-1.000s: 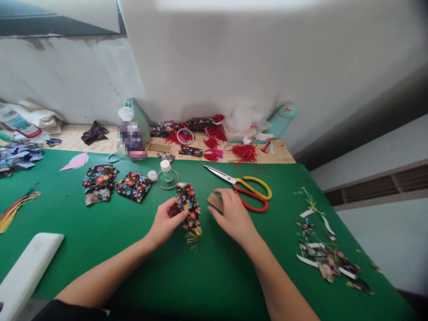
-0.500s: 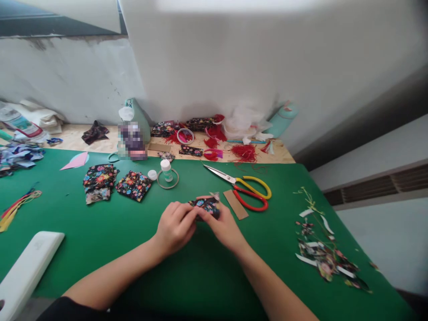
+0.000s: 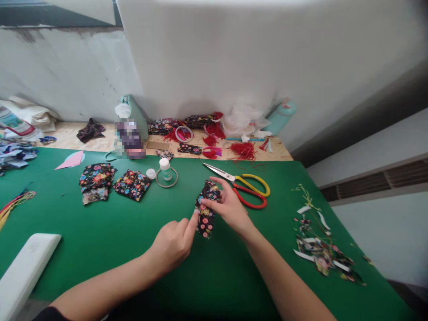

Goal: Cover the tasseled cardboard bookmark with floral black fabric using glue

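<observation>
Surface: green mat (image 3: 100,232) over a wooden worktop, white wall along the far edge.
Held thing: floral fabric piece (image 3: 206,209), black with bright flowers, near the middle of the mat and a little toward the far edge.
Long axis: runs from the far edge toward the near edge, tilted slightly left at its near end.
Right hand (image 3: 230,208): nearer of the two; thumb and fingers pinch the far half of the piece from its right side.
Left hand (image 3: 174,243): loosely curled below and left of the piece, forefinger stretched out and touching its left edge at mid-length.
Just beyond: scissors (image 3: 244,187) with yellow and red handles, lying right of the piece toward the far right corner.
Far-left side: small white bottle (image 3: 165,169) standing in a ring, and more floral patches (image 3: 132,183).
Right edge: heap of cut scraps (image 3: 321,254).
</observation>
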